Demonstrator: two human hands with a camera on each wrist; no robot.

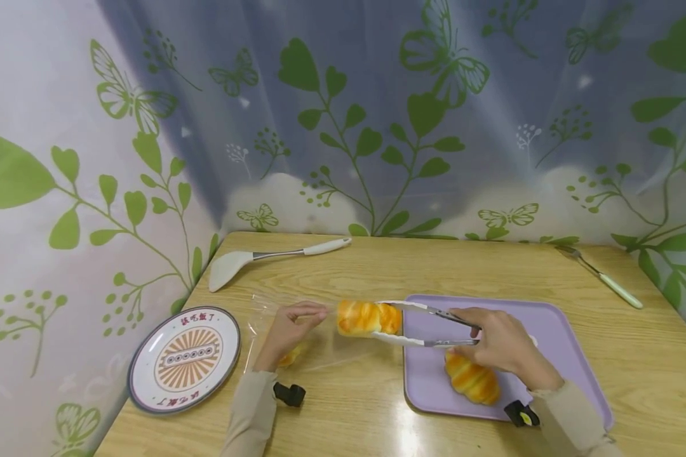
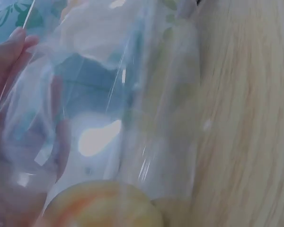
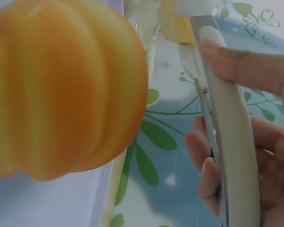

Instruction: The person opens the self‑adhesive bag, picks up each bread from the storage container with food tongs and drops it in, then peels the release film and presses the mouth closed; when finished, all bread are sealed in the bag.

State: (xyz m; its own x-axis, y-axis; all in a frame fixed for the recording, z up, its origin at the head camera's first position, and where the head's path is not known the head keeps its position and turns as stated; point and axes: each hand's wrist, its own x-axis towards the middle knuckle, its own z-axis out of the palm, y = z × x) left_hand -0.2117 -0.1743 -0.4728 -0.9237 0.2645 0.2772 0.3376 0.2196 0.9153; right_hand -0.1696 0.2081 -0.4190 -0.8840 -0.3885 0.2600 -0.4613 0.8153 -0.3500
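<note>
My left hand (image 1: 288, 327) pinches the edge of a clear plastic bag (image 2: 165, 118), some of its fingers showing through the film. Inside the bag lies a golden bread roll (image 2: 104, 205), partly covered by the left hand in the head view. My right hand (image 1: 500, 336) grips kitchen tongs (image 1: 434, 343), thumb on one handle and fingers round the other. Between the white tong tips is a bread loaf (image 1: 357, 318), held level just right of the left fingertips and overlapping the bag in the head view. Below the tongs, a croissant-shaped bread (image 1: 473, 381) sits on a purple tray (image 1: 509, 306).
A white plate (image 1: 143, 371) with a dark rim and printed pattern stands at the left of the wooden table (image 1: 371, 266). Behind it lies a white spatula (image 1: 231, 268). A fork (image 1: 612, 282) with a pale green handle lies at the back right. Patterned curtains border the table.
</note>
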